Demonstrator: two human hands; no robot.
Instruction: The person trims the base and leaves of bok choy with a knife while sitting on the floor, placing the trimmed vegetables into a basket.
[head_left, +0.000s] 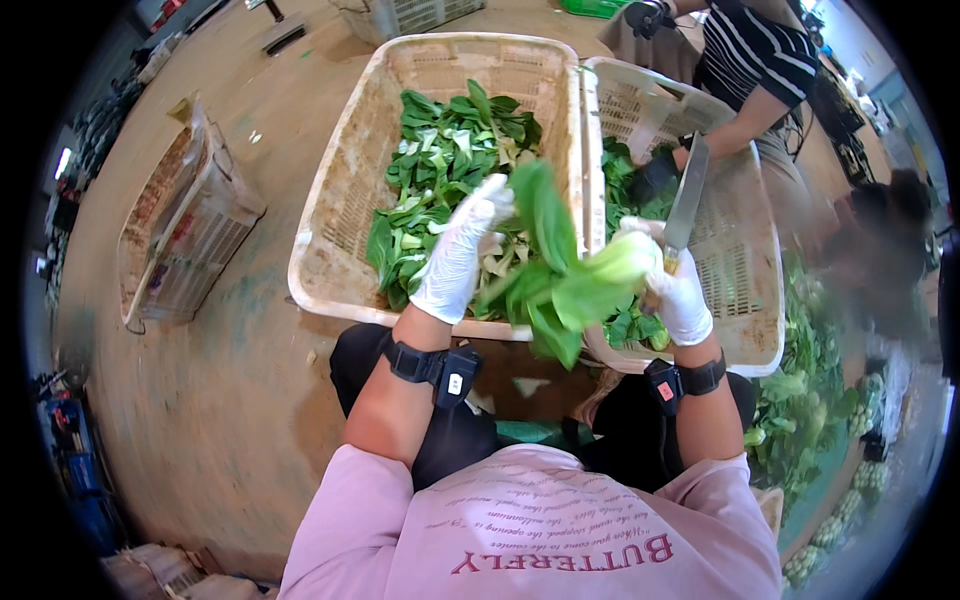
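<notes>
A head of bok choy (575, 285) with broad green leaves and a pale base is held over the rims of two crates. My right hand (682, 300), in a white glove, grips its base and also a knife (688, 195), whose wide blade points up and away. White-gloved too, my left hand (452, 255) is beside the bok choy's leaves with its fingers stretched out; its thumb is partly hidden. Beneath it, loose green leaves and pale trimmings (440, 165) lie in the left crate (345, 190).
Bok choy also lies in the right crate (735, 270), where a co-worker's dark-gloved hand (655, 175) reaches in. More greens (800, 370) are heaped at the right. Another crate (195, 245) stands on the floor at the left.
</notes>
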